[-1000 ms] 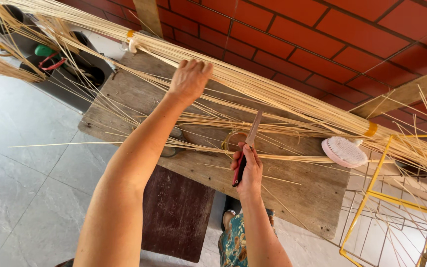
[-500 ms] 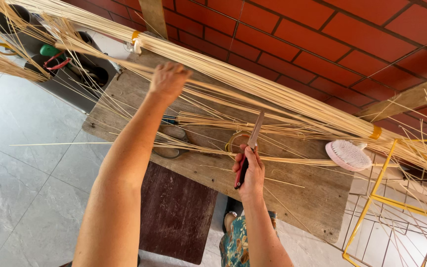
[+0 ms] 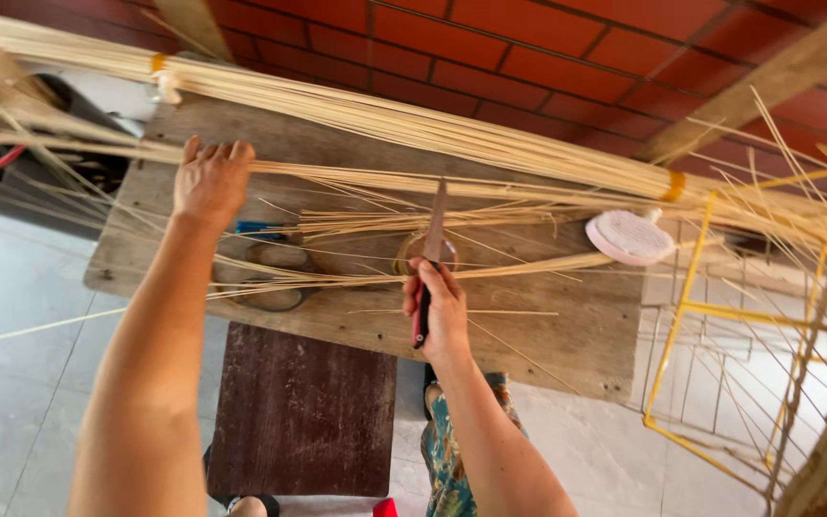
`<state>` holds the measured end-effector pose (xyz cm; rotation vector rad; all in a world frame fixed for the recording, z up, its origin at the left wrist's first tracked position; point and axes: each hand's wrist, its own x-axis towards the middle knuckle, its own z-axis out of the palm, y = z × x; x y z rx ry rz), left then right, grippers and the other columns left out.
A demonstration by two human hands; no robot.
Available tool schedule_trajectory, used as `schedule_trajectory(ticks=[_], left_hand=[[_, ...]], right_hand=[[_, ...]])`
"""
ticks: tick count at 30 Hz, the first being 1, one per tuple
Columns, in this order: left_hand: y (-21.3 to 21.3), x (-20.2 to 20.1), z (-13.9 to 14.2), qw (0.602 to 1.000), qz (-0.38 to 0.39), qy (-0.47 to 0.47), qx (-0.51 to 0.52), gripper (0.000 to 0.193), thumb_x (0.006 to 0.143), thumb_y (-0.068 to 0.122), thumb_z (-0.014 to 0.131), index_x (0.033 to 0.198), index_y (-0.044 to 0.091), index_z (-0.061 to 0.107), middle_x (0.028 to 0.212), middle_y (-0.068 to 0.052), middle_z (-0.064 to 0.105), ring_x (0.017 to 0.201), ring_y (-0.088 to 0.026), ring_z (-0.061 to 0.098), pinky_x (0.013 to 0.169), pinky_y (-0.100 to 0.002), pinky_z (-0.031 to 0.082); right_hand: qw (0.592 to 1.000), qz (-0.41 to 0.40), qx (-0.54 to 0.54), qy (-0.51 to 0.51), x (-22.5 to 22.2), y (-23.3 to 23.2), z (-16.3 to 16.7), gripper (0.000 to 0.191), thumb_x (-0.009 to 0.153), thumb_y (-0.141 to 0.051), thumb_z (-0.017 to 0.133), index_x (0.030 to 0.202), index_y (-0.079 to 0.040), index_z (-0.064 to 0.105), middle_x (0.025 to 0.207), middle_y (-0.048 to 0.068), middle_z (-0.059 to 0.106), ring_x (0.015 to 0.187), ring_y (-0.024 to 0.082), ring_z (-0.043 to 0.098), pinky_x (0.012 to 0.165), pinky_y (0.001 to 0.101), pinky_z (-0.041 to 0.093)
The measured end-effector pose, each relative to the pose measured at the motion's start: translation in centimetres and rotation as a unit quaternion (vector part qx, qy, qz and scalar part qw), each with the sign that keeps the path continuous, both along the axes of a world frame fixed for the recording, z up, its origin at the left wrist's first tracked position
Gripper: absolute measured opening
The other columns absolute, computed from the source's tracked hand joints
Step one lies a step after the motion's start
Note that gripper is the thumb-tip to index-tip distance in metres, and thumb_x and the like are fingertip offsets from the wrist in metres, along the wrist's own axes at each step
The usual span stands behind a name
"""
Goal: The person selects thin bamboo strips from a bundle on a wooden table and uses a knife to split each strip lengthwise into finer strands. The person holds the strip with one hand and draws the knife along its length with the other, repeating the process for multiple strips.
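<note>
Hands well apart: left hand [image 3: 211, 180] reaches far-left, fingers curled over long pale bamboo strips [image 3: 356, 177] on weathered wooden bench [image 3: 567, 335]; right hand [image 3: 442, 311] clamped on dark-handled knife [image 3: 430, 258], blade pointing away. Looks like strip selection; next prob. needs one strip brought to the blade. Yellow wire frame [image 3: 681, 306] right.

Your left arm's stretched far fwd & up, elbow nearly straight, left hand [image 3: 211, 180] palm-down w/ fingers curled over at the top. Your right arm's bent, forearm rising from bottom centre, wrist straight. Right hand [image 3: 442, 311] is fisted tight in a grip, knuckles toward you, thumb side up, sitting lower & nearer your body than the left.
</note>
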<state>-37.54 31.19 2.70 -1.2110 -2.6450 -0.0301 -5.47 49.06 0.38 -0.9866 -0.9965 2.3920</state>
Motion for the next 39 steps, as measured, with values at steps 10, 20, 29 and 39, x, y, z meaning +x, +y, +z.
schedule_trajectory(ticks=[10, 20, 29, 39], left_hand=[[0.0, 0.1, 2.8, 0.986, 0.025, -0.077, -0.144, 0.029, 0.107, 0.020, 0.056, 0.133, 0.026, 0.067, 0.129, -0.006, 0.069, 0.114, -0.024, 0.066, 0.104, -0.050, 0.042], [-0.8, 1.9, 0.5, 0.992, -0.049, -0.086, -0.078, 0.021, 0.106, 0.020, 0.061, 0.127, 0.022, 0.066, 0.125, -0.005, 0.071, 0.113, -0.023, 0.068, 0.099, -0.045, 0.047], [3.0, 4.0, -1.5, 0.990, -0.132, -0.033, 0.042, 0.026, 0.093, 0.026, 0.073, 0.119, 0.023, 0.070, 0.110, -0.002, 0.072, 0.107, -0.024, 0.068, 0.093, -0.042, 0.049], [2.2, 4.7, 1.7, 0.985, -0.120, 0.041, 0.114, 0.008, 0.099, 0.022, 0.075, 0.104, 0.019, 0.069, 0.097, 0.001, 0.070, 0.097, -0.022, 0.068, 0.093, -0.040, 0.051]], right_hand=[[1.000, 0.003, -0.015, 0.004, 0.3, -0.2, 1.3, 0.023, 0.098, -0.025, 0.067, 0.108, -0.004, 0.068, 0.071, 0.006, 0.065, 0.052, 0.013, 0.058, 0.046, 0.0263, 0.045], [1.000, 0.001, -0.020, 0.012, 0.5, 0.1, 2.3, 0.024, 0.097, -0.026, 0.069, 0.109, -0.005, 0.069, 0.072, 0.006, 0.065, 0.052, 0.014, 0.059, 0.046, 0.0267, 0.046], [1.000, -0.005, -0.020, 0.011, 0.4, 0.6, 1.0, 0.024, 0.097, -0.026, 0.070, 0.108, -0.004, 0.069, 0.072, 0.006, 0.066, 0.052, 0.014, 0.059, 0.046, 0.0263, 0.046], [1.000, 0.007, 0.004, 0.012, 1.2, 0.4, 0.6, 0.025, 0.099, -0.026, 0.067, 0.111, -0.004, 0.069, 0.076, 0.006, 0.067, 0.054, 0.013, 0.060, 0.048, 0.0258, 0.047]])
